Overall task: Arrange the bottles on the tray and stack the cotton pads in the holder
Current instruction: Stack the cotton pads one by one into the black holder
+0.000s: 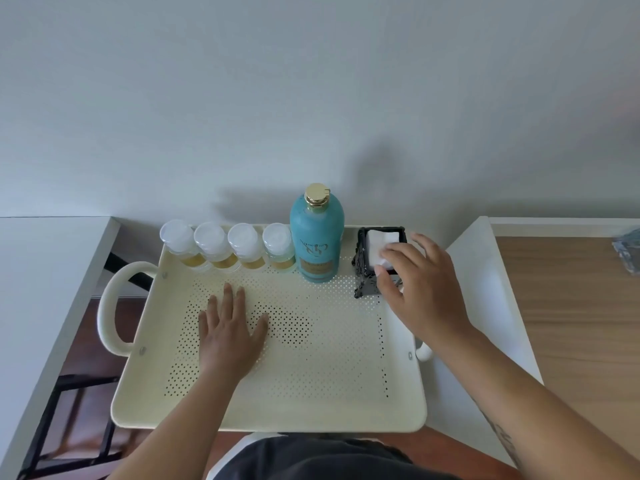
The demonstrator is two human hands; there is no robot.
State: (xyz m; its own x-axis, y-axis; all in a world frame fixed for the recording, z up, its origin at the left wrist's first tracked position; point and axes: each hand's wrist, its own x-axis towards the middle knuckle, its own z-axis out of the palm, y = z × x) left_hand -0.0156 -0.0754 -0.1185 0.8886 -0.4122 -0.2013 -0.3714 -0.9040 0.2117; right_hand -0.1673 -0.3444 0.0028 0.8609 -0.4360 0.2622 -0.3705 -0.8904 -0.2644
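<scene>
A cream perforated tray (311, 403) with loop handles lies in front of me. Along its far edge stand several small clear bottles (211, 245) with white caps, then a tall teal bottle (317, 237) with a gold cap. At the far right corner sits a black wire holder (362, 268) with white cotton pads (377, 242) stacked inside. My right hand (419, 289) rests over the holder, fingertips and thumb touching the top pad. My left hand (230, 330) lies flat on the tray floor, fingers spread, holding nothing.
A white table (38, 289) stands to the left, and a white-edged wooden surface (571, 323) to the right carries a crumpled clear wrapper (628, 249) at its far edge. A pale wall rises behind the tray. Dark floor and a black frame show at the lower left.
</scene>
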